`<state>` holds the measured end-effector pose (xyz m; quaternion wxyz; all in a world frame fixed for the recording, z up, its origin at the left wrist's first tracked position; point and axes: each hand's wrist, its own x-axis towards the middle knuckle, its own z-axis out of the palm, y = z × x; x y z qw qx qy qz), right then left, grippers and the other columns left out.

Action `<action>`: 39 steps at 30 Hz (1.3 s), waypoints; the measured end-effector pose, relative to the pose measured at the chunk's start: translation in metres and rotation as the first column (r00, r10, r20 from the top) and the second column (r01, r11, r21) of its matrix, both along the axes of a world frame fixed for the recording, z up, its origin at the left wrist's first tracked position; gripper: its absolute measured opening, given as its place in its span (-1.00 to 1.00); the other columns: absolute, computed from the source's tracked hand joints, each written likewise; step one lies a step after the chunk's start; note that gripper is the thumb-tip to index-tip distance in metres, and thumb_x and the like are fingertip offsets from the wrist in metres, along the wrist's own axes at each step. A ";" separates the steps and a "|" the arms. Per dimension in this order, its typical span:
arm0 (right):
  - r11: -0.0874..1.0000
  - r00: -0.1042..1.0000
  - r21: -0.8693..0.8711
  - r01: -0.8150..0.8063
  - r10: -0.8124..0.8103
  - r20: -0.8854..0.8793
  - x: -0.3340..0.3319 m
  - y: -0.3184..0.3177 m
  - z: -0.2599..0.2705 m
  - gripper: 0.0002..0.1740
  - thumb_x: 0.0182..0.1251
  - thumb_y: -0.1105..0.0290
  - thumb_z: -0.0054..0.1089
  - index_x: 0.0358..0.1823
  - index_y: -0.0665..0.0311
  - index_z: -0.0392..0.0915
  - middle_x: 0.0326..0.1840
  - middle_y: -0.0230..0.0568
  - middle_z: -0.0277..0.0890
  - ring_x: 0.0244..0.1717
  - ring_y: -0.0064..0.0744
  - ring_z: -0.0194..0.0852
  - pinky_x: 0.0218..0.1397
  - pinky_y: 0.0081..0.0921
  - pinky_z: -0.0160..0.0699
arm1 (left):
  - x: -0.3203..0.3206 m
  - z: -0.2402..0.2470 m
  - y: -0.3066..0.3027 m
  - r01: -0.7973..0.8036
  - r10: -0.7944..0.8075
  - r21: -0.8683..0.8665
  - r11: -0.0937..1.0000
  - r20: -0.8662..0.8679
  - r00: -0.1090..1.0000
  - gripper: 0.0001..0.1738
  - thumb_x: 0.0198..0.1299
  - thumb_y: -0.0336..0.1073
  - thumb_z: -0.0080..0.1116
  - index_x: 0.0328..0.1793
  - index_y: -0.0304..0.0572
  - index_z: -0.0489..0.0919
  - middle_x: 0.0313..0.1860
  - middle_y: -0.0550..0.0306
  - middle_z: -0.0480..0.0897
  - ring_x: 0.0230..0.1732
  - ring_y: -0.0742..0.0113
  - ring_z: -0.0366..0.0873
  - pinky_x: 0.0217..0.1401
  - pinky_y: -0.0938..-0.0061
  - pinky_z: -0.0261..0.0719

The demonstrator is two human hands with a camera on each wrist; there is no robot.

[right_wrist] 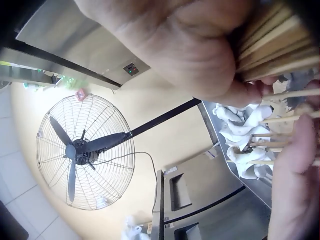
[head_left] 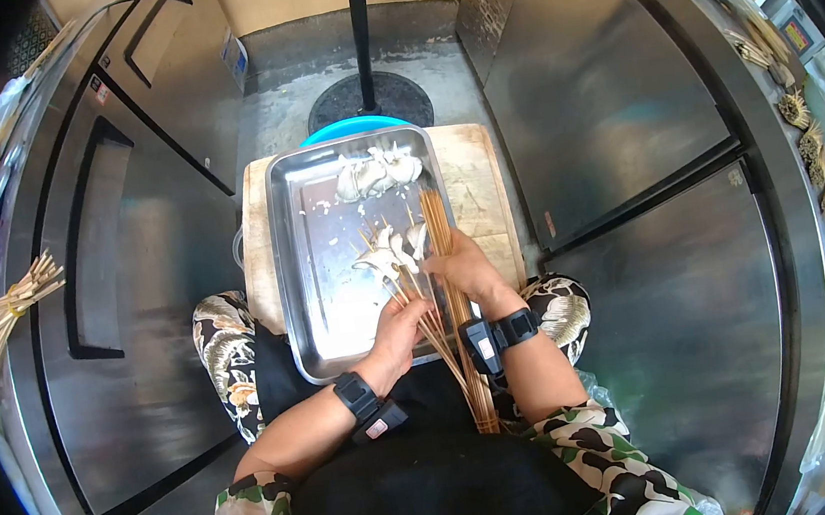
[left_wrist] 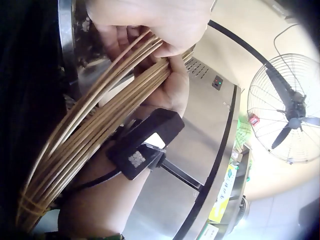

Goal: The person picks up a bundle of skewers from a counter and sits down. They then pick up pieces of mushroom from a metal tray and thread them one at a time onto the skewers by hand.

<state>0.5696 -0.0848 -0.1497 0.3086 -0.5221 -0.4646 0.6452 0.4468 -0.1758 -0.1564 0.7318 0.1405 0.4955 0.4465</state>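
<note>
Over the lower right of a metal tray (head_left: 317, 353), the left hand (head_left: 398, 331) grips several thin sticks whose upper ends carry white, folded pieces (head_left: 394, 251). The right hand (head_left: 466, 270) lies beside it, fingers curled round a long bundle of bare sticks (head_left: 435, 217), its fingertips near the lower white pieces. In the left wrist view the bundle (left_wrist: 100, 120) is tied with a band near its lower end. White pieces on sticks (right_wrist: 245, 130) show between the two hands in the right wrist view. More white pieces (head_left: 379, 174) lie at the tray's far end.
Beneath the tray is a wooden board (head_left: 474, 176), with a blue rim (head_left: 353, 126) behind it. Steel cabinets (head_left: 616, 85) stand on both sides. Bundled sticks (head_left: 11, 310) lie at the left edge. A fan (right_wrist: 85, 150) stands ahead on a black pole (head_left: 363, 41).
</note>
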 end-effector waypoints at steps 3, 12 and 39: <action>0.998 0.998 0.042 0.040 -0.042 0.046 0.000 -0.001 0.001 -0.70 0.00 0.63 0.12 -0.19 0.36 0.35 -0.46 -0.34 0.40 -0.60 -0.57 0.34 -0.56 -0.63 0.35 | 0.001 0.005 0.001 -0.006 0.006 0.019 1.000 -0.018 1.000 -0.97 0.12 -0.43 0.03 -0.30 -0.13 0.45 -0.41 0.23 0.52 -0.37 0.46 0.51 -0.27 0.53 0.55; 0.995 0.982 -0.081 -0.060 0.045 -0.182 0.010 0.001 0.010 -0.72 0.05 0.60 0.16 -0.19 0.34 0.33 -0.48 -0.34 0.40 -0.57 -0.57 0.36 -0.53 -0.64 0.35 | 0.001 -0.003 0.002 0.049 -0.047 0.078 0.996 -0.028 0.999 -0.84 0.16 -0.44 -0.03 -0.14 -0.15 0.49 -0.38 0.23 0.53 -0.36 0.45 0.52 -0.27 0.54 0.55; 0.998 0.989 0.006 -0.065 0.065 -0.133 0.015 0.003 -0.001 -0.79 0.06 0.58 0.15 -0.23 0.34 0.42 -0.47 -0.33 0.46 -0.58 -0.58 0.41 -0.52 -0.65 0.43 | 0.002 -0.003 0.012 0.166 -0.161 -0.055 0.985 0.087 0.983 -0.83 0.27 -0.40 -0.10 -0.03 -0.11 0.44 -0.26 0.20 0.51 -0.22 0.35 0.53 -0.11 0.40 0.59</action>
